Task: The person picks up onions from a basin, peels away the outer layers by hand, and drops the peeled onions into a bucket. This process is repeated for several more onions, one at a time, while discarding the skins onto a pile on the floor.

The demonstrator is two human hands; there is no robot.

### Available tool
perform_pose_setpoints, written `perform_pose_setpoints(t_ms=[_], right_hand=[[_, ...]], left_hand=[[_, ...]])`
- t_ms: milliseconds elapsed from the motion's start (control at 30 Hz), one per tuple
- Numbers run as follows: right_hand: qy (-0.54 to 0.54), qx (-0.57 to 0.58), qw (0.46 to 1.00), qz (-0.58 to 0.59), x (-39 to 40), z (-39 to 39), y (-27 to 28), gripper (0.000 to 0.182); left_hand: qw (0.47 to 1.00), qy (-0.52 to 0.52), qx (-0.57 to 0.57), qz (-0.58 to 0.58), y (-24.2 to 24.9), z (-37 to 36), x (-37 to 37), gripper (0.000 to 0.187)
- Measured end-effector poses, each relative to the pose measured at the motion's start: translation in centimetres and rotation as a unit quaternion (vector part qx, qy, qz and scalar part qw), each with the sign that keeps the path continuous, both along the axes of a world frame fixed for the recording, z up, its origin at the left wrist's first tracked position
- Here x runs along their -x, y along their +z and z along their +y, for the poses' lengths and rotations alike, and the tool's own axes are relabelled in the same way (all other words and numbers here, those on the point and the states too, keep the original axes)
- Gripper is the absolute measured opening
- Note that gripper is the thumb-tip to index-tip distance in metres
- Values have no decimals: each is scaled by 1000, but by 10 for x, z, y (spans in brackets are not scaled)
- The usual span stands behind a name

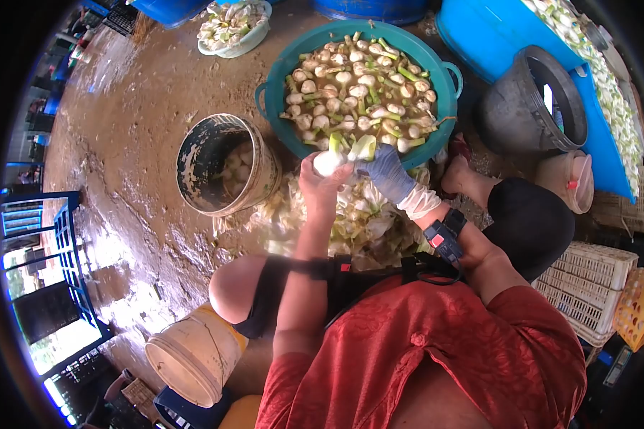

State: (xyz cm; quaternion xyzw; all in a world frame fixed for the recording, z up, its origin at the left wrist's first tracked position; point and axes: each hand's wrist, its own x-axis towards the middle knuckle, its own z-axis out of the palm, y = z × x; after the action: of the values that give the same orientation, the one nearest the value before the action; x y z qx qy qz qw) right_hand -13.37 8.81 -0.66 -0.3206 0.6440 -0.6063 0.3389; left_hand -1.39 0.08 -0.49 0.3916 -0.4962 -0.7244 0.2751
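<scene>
My left hand (325, 175), bare, is wrapped round a white bulb (328, 163) with a short green stem, at the near rim of a round green tub (279, 68). Beside it my right hand (390, 174), in a blue-grey glove, is closed on a pale green peeled layer (363, 148). Many bulbs (358, 91) with stems float in brown water inside the tub. Below both hands lies a heap of pale peelings (365, 214), partly hidden by my forearms.
Left of the tub stands a dirty bucket (265, 171) with a few bulbs inside. A bowl of peelings (254, 44) sits farther back. At the right are a black tub (504, 114), a blue container (472, 43) and white crates (587, 286).
</scene>
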Motion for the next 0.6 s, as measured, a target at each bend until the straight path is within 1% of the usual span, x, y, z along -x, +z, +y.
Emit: perform_pose_setpoints(t_ms=[33, 100, 133, 167, 200, 233, 267, 300, 333, 367, 400, 433, 467, 500, 533, 567, 600], right_hand=[[0, 1, 1000, 0, 1, -1, 4, 18], [7, -41, 999, -14, 5, -3, 7, 18], [7, -41, 999, -14, 7, -4, 6, 18], [31, -35, 995, 93, 10, -5, 5, 16], [54, -27, 978, 199, 13, -6, 3, 15], [54, -27, 978, 200, 16, -7, 1, 15], [66, -19, 932, 357, 19, -6, 0, 13], [77, -12, 860, 504, 20, -7, 5, 11], [76, -11, 860, 504, 18, -5, 11, 11], [53, 13, 875, 480, 16, -2, 16, 8], [30, 38, 889, 456, 15, -1, 23, 6], [30, 38, 888, 457, 16, -1, 22, 6], [33, 31, 930, 366, 21, 1, 22, 7], [35, 23, 961, 272, 24, 2, 23, 8], [35, 23, 961, 274, 27, 4, 24, 8], [39, 31, 945, 324, 30, 6, 25, 10], [42, 38, 926, 374, 32, 7, 28, 11]], left_hand=[[1000, 14, 6, -10, 3, -1, 0, 67], [1000, 5, 5, 6, 4, -3, -1, 66], [999, 3, -18, 31, 2, -5, -1, 64], [998, 1, -41, 57, 0, -6, -1, 63], [998, 1, -41, 57, 0, -6, -1, 63], [997, 0, -54, 59, 1, -7, -1, 60], [996, -1, -67, 61, 1, -7, 0, 58], [996, -1, -66, 61, 1, -7, 0, 58], [993, 0, -72, 89, 1, -6, 0, 58], [990, 0, -79, 116, 1, -6, 0, 58], [990, 0, -79, 117, 4, -6, -1, 58], [982, -16, -96, 163, 7, -7, -2, 57], [971, -31, -113, 208, 10, -8, -2, 56], [971, -32, -113, 210, 13, -7, -3, 56], [962, -56, -123, 236, 16, -6, -2, 56], [953, -81, -132, 261, 18, -6, -2, 55], [956, -95, -132, 246, 17, -6, -4, 56]])
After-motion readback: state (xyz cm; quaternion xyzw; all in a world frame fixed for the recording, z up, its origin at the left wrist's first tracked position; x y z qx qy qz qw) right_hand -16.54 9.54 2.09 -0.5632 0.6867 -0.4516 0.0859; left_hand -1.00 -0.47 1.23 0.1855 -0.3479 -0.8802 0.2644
